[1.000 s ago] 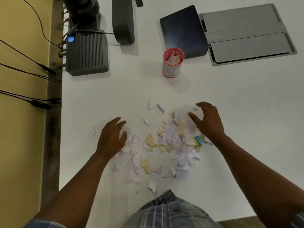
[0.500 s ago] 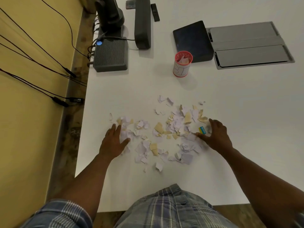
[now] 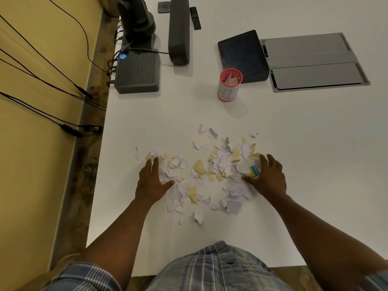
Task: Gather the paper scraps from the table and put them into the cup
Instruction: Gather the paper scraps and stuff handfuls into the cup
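Observation:
A loose spread of white and tan paper scraps (image 3: 210, 175) lies on the white table (image 3: 294, 143) in front of me. My left hand (image 3: 152, 181) lies flat on the scraps at the spread's left edge, fingers straight. My right hand (image 3: 267, 177) rests on the right edge with fingers spread, beside a small blue and yellow piece (image 3: 254, 171). A red-rimmed white cup (image 3: 230, 85) stands upright beyond the pile, some scraps inside it. Neither hand holds anything that I can see.
Behind the cup sits a dark tablet (image 3: 241, 53) next to a grey lidded tray (image 3: 315, 61). A ribbed grey box (image 3: 137, 72) and a dark upright stand (image 3: 178, 32) occupy the far left. Cables hang along the yellow wall (image 3: 42, 101) left of the table's edge.
Both hands have come down onto the outer edges of the scrap pile, the right one dropping from a raised, curled pose to rest flat. The view has pulled back.

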{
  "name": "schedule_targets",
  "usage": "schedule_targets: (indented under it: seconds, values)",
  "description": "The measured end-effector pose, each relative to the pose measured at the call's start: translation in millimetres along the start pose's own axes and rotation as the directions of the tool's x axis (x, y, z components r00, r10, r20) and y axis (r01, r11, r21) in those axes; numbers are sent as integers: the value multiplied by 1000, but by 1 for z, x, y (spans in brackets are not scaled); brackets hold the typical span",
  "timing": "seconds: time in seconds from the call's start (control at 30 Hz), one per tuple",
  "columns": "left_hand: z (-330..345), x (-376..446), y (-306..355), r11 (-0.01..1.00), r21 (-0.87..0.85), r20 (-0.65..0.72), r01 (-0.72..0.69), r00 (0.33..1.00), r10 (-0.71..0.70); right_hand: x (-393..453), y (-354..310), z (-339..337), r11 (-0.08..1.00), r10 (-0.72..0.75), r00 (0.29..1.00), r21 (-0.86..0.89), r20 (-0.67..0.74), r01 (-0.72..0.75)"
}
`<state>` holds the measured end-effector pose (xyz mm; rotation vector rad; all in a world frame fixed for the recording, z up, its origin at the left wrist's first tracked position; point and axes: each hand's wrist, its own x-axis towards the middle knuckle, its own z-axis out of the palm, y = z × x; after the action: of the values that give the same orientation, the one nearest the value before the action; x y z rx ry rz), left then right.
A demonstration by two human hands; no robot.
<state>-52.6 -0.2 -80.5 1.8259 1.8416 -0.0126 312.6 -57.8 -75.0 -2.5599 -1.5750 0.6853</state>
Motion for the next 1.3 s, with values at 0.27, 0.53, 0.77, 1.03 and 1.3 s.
schedule_targets:
  seconds: [0.27, 0.53, 0.77, 1.03, 1.3]
  values:
    - [-4, 23, 12, 996, 80, 2, 47, 999, -48, 15, -13, -1, 995, 69, 997, 75, 20, -70]
    - [10, 33, 47, 996, -48, 40, -71, 997, 73, 18, -54, 10, 988, -100, 988, 128, 118, 85]
    - [15, 34, 75, 976, 8, 62, -218, 974, 217, 20, -81, 14, 939, -342, 937, 63, 70, 338]
    - [12, 41, 83, 960, -89, 41, -264, 962, 269, 30, -86, 8, 921, -389, 917, 69, 87, 384]
    - [5, 50, 91, 946, -243, -22, -214, 976, 215, 35, -95, 4, 921, -293, 954, 286, 58, 265]
